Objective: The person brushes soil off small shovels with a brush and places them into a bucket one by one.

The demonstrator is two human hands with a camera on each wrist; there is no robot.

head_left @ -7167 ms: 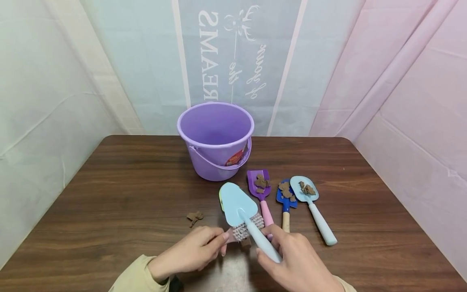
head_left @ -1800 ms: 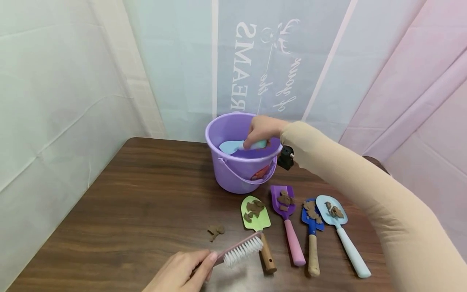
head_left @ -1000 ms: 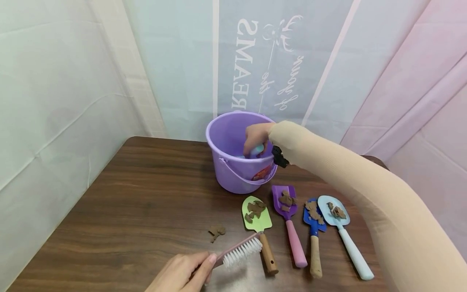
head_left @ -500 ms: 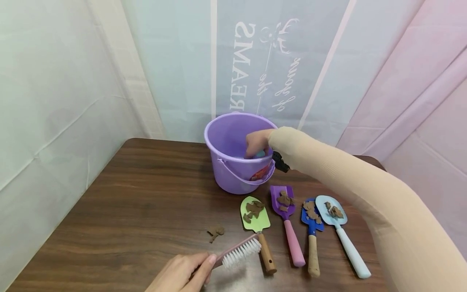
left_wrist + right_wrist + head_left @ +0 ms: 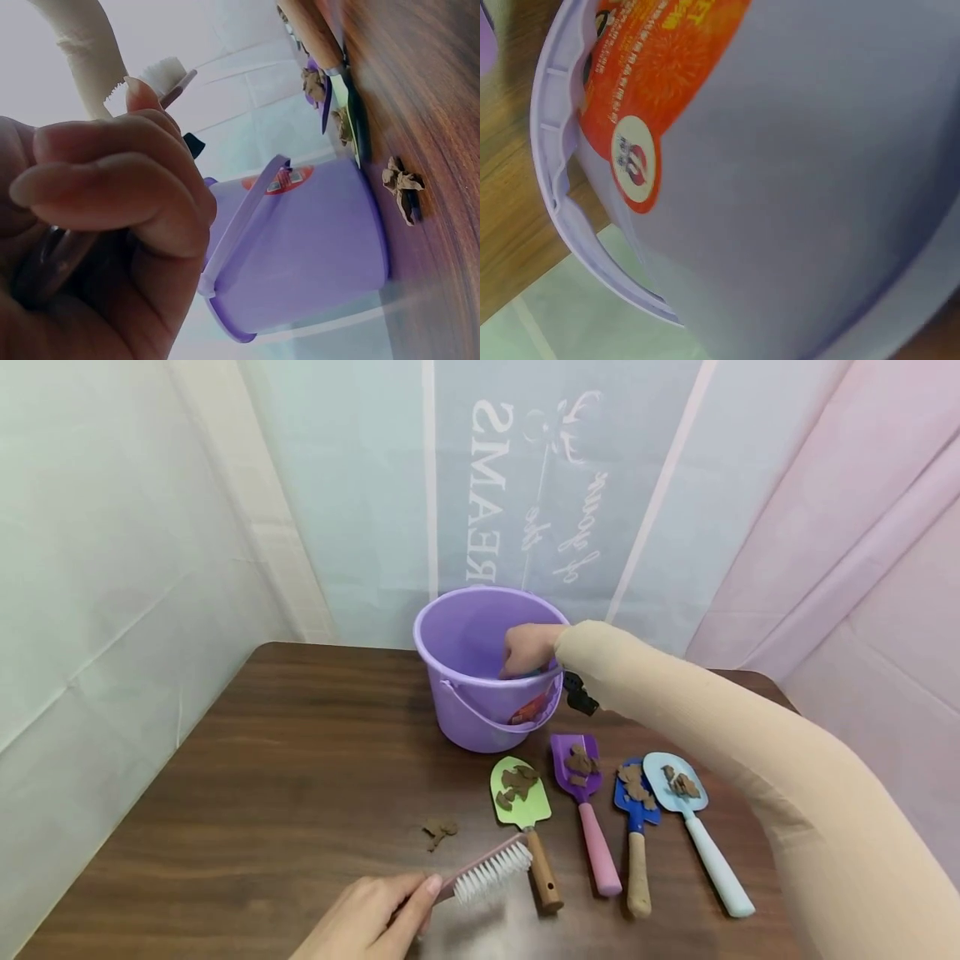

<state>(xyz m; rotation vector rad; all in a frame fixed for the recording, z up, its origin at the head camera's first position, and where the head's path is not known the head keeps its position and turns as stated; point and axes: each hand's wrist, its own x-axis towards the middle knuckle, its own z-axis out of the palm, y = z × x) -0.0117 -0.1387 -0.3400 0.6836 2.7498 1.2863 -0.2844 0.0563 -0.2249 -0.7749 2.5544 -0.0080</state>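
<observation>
My left hand (image 5: pixel 367 914) grips a small brush (image 5: pixel 491 872) with white bristles and a pinkish back, low over the front of the table; the left wrist view shows the fingers curled round its handle. Its head is close to the wooden handle of a green trowel (image 5: pixel 521 806). My right hand (image 5: pixel 528 647) reaches over the rim into the purple bucket (image 5: pixel 472 718), gripping a light-blue trowel; only a sliver of that trowel shows, and its blade is hidden. In the right wrist view the bucket's side and red label (image 5: pixel 660 75) fill the picture.
Right of the green trowel lie a purple shovel (image 5: pixel 597 852), a blue shovel (image 5: pixel 638 877) and a pale-blue shovel (image 5: pixel 716 864), each carrying brown crumbly pieces, as the green one does. Loose brown pieces (image 5: pixel 439 832) lie on the table left of them. Cloth walls surround the table.
Since the oldest frame, the right hand has carried the light-blue trowel from above the green one into the bucket, then lower. Lately the left hand and brush have barely moved.
</observation>
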